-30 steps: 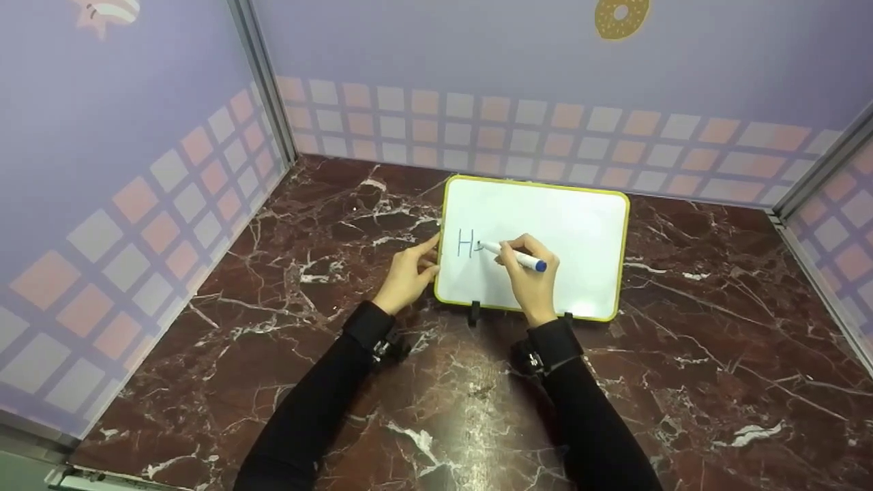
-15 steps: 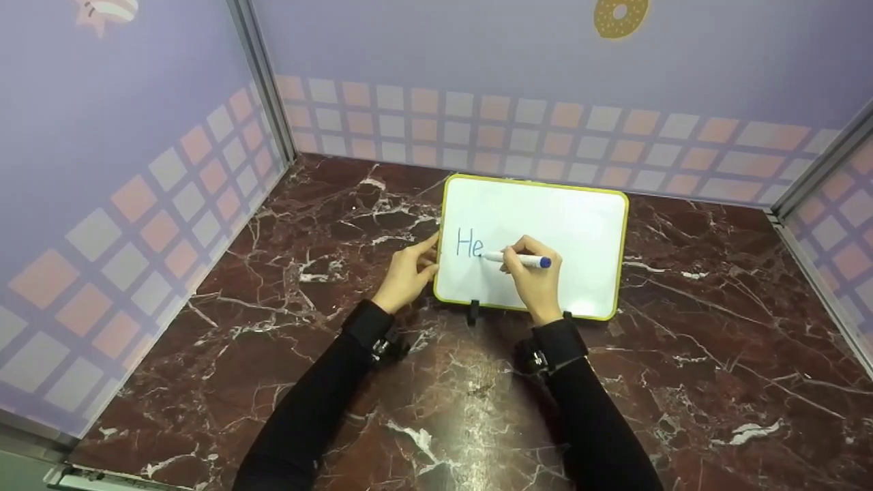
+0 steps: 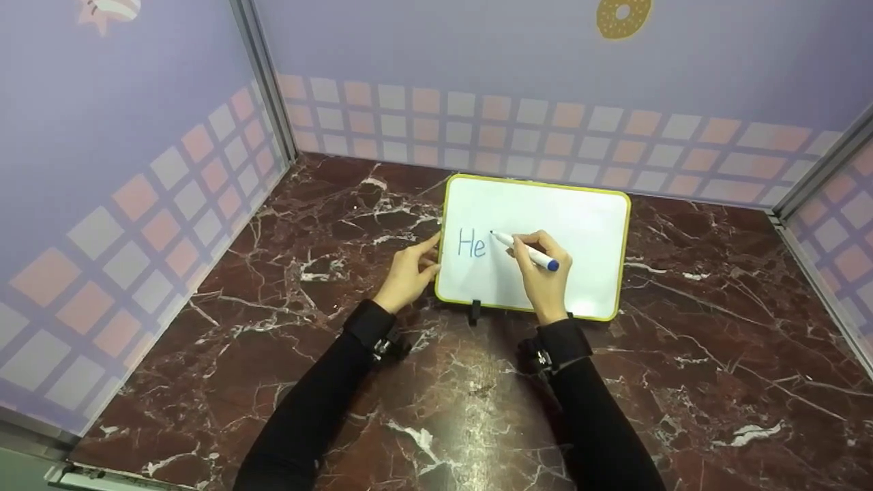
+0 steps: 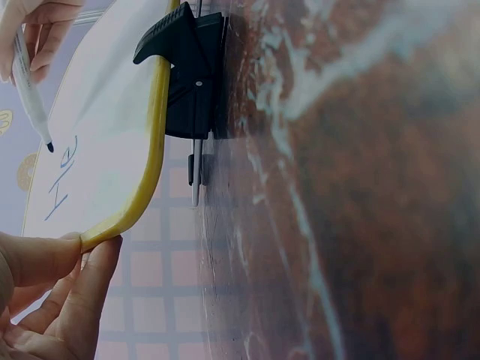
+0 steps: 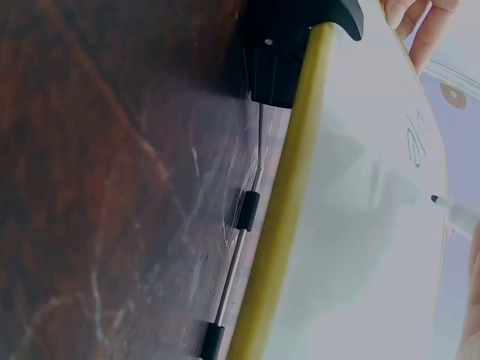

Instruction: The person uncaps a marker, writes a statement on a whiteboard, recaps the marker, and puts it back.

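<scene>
A whiteboard with a yellow rim leans on a black stand; blue letters "He" are written on its left part. My left hand pinches the board's left edge; in the left wrist view, thumb and fingers grip the yellow rim from both sides. A white marker with a blue end sits in my right hand, pinched between thumb and fingers. Its dark tip is just right of and above the "e". Whether the tip touches the board I cannot tell.
The board stands on a dark red marbled table. Behind it rises a lilac wall with a checkered band; another panel stands on the left. A thin metal rod of the stand extends behind the board.
The "e" beside the "H" has been written. Since then my right hand has moved the marker slightly right, its tip now higher. My left hand has stayed on the board's edge.
</scene>
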Action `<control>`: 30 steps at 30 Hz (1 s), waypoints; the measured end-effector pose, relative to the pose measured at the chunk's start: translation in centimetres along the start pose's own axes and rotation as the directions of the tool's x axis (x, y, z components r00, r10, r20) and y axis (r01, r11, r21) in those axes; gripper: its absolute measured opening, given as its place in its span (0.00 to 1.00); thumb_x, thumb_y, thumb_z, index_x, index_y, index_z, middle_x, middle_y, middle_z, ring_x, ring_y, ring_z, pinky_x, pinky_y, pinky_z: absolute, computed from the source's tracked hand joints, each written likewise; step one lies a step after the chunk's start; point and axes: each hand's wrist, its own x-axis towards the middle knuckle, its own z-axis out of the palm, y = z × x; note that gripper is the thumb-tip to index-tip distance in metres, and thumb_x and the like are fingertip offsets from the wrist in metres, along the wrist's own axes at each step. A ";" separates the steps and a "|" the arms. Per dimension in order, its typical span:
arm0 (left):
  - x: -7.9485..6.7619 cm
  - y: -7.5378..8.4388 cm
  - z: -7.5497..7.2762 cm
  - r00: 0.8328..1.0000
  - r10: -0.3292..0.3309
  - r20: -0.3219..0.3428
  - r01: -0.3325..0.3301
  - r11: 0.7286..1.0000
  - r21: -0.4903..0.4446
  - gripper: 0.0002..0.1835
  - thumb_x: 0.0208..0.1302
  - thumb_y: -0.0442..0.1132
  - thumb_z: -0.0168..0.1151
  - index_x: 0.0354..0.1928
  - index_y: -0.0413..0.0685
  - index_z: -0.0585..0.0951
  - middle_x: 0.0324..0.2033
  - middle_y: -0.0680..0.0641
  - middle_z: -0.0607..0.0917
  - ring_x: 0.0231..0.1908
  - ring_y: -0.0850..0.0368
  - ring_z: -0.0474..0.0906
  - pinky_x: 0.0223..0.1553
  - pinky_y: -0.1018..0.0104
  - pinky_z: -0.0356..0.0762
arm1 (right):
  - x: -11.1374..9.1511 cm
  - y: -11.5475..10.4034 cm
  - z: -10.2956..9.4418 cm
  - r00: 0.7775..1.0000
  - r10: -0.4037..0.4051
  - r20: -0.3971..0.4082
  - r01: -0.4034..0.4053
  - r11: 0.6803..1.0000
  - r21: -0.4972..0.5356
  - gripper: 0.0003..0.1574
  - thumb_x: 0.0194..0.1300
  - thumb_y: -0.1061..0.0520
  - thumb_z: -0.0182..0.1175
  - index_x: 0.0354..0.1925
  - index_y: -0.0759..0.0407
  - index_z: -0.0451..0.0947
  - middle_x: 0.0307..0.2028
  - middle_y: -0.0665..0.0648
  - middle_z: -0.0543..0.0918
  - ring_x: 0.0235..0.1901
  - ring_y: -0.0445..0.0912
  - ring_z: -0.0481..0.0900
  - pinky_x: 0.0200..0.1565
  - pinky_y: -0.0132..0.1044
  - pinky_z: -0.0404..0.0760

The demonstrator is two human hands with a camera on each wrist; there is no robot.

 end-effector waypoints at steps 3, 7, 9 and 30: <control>0.0 0.1 0.1 1.000 0.012 -0.005 -0.012 1.000 0.015 0.31 0.63 0.24 0.61 0.70 0.40 0.70 0.46 0.33 0.86 0.42 0.42 0.86 0.44 0.56 0.87 | 0.0 0.2 0.0 1.000 0.008 -0.002 -0.008 1.000 0.018 0.07 0.64 0.71 0.61 0.33 0.79 0.80 0.33 0.74 0.85 0.30 0.56 0.87 0.35 0.23 0.83; 0.1 0.0 0.1 1.000 0.019 -0.009 -0.019 0.999 0.029 0.31 0.63 0.24 0.61 0.69 0.39 0.70 0.45 0.33 0.86 0.42 0.42 0.86 0.47 0.54 0.86 | 0.1 0.3 0.0 1.000 0.017 0.002 -0.017 1.000 0.016 0.07 0.64 0.71 0.61 0.33 0.79 0.81 0.32 0.74 0.85 0.30 0.55 0.87 0.35 0.23 0.83; 0.1 0.0 0.1 1.000 0.017 -0.006 -0.016 0.999 0.028 0.32 0.63 0.24 0.61 0.70 0.39 0.69 0.45 0.33 0.86 0.42 0.42 0.86 0.46 0.55 0.86 | 0.1 0.4 -0.1 1.000 0.022 0.004 -0.022 1.000 0.005 0.06 0.64 0.71 0.61 0.32 0.78 0.81 0.31 0.73 0.85 0.28 0.53 0.87 0.33 0.22 0.81; 0.0 0.1 -0.1 1.000 -0.023 0.019 0.023 1.000 0.009 0.32 0.65 0.24 0.60 0.71 0.40 0.67 0.48 0.33 0.84 0.45 0.41 0.85 0.50 0.57 0.85 | -0.2 -0.4 -1.0 1.000 0.004 -0.007 -0.004 0.999 -0.049 0.08 0.63 0.73 0.58 0.27 0.77 0.78 0.24 0.72 0.83 0.22 0.49 0.83 0.28 0.22 0.78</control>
